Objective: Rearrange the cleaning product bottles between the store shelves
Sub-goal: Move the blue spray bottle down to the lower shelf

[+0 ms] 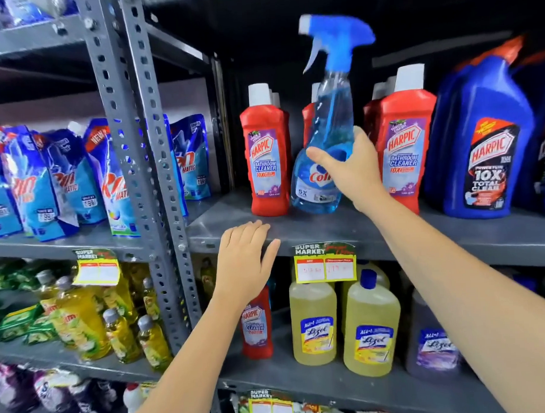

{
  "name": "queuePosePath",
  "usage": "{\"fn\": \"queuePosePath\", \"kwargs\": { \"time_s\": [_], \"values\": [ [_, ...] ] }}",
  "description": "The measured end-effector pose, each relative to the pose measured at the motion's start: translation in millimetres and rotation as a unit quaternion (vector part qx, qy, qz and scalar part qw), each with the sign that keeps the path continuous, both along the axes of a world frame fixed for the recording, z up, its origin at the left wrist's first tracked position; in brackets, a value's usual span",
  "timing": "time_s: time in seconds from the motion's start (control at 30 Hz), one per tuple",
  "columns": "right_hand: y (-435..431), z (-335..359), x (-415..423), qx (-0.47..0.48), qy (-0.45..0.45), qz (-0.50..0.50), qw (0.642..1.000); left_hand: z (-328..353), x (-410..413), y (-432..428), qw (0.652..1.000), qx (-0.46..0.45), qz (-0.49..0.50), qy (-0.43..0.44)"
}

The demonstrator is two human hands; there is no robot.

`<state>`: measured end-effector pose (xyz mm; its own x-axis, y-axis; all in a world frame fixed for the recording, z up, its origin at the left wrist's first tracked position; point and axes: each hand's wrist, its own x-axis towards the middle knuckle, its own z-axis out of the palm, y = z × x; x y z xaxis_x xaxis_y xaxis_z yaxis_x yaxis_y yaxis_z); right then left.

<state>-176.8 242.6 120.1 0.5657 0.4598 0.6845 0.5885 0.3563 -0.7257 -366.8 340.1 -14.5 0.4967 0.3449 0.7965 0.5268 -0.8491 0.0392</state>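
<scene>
Fingers [317, 155] of the right hand [353, 169] wrap around the clear blue spray bottle [325, 161], which tilts on the grey metal shelf [389, 233] between red bathroom cleaner bottles [267, 151]. Left hand [245, 263] lies flat and loose on the shelf's front edge, holding nothing.

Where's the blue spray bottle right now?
In the head view, the blue spray bottle is right of centre on the upper shelf, gripped by the right hand, tilted, between two red Harpic bottles.
</scene>
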Motion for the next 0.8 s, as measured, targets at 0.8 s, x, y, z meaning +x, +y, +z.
{"fn": "queuePosePath", "kwargs": {
  "time_s": [0.8],
  "values": [
    [-36, -262, -103, -0.296, 0.002, 0.110, 0.949, -294, -74, 2, 0.894, -0.240, -0.034, 0.377]
  ]
}}
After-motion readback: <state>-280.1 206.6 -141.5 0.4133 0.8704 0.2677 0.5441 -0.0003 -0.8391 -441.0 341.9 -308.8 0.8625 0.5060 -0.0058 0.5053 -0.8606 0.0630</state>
